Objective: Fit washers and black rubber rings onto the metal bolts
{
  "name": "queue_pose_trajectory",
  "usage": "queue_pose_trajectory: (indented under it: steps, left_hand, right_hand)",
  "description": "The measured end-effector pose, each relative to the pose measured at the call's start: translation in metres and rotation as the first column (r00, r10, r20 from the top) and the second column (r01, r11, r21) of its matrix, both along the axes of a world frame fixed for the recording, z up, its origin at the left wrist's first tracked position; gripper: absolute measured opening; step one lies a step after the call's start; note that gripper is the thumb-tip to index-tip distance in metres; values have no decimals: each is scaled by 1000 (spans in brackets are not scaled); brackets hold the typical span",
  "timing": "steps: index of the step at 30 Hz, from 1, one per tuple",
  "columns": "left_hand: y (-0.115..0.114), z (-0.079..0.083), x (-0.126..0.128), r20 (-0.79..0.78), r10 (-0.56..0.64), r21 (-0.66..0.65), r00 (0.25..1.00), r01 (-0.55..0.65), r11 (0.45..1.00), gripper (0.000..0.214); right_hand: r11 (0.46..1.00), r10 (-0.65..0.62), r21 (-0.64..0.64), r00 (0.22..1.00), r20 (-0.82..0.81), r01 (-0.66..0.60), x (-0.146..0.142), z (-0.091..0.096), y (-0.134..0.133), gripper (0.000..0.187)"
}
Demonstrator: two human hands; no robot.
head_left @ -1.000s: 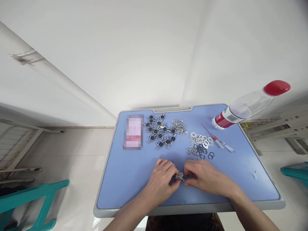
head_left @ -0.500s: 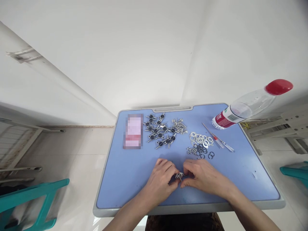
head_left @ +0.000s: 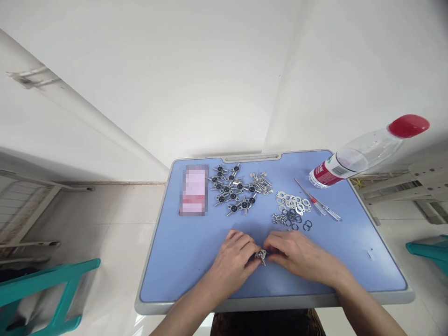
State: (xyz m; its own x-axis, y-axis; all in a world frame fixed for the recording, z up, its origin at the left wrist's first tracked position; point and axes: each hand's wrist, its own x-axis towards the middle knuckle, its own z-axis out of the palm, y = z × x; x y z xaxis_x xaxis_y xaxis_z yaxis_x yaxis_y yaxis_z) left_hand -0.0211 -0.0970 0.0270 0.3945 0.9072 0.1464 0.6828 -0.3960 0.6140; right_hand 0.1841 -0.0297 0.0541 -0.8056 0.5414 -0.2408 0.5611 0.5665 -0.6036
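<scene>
My left hand point(head_left: 233, 262) and my right hand point(head_left: 297, 255) meet near the desk's front edge. Their fingertips pinch a small silver metal part point(head_left: 261, 255) with a thin screw sticking out; the fingers hide much of it. Beyond my hands lie a heap of black-centred four-armed metal connectors point(head_left: 231, 192), a pile of small screws point(head_left: 261, 184), silver flange plates point(head_left: 293, 202), tiny nuts point(head_left: 279, 218) and dark split rings point(head_left: 305, 226). A small red-handled screwdriver point(head_left: 317, 203) lies to the right.
The blue desktop point(head_left: 175, 261) has a grey rim. A pixelated pink flat object point(head_left: 194, 190) lies far left. A clear plastic bottle point(head_left: 364, 156) with a red cap lies at the back right, overhanging the edge. Teal chair frames point(head_left: 45, 294) and a white rack stand beyond the desk.
My right hand has shifted slightly left, closer to my left hand, and the small metal part has turned a little between my fingers. The loose parts on the desk stay in place.
</scene>
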Motion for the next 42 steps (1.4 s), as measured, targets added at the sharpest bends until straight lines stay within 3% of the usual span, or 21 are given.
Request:
queue_pose_trajectory:
  steps: [7,22,42]
  left_hand:
    - [-1,-2,-1,-18,-12,29,1000,13,999,5]
    - [-2,4,-2,-25,-13,-12,1000,13,1000,7]
    - [-1,0,0,2,21,-30,1000,-21,999,9]
  right_hand:
    - [998,31,52,999,31,-32,-8,-2,-2,7]
    - [998,24,58,1000,14,-25,-7,-6,-3,10]
    - [999,-8,46,1000,-28,10,-6,-7,0,10]
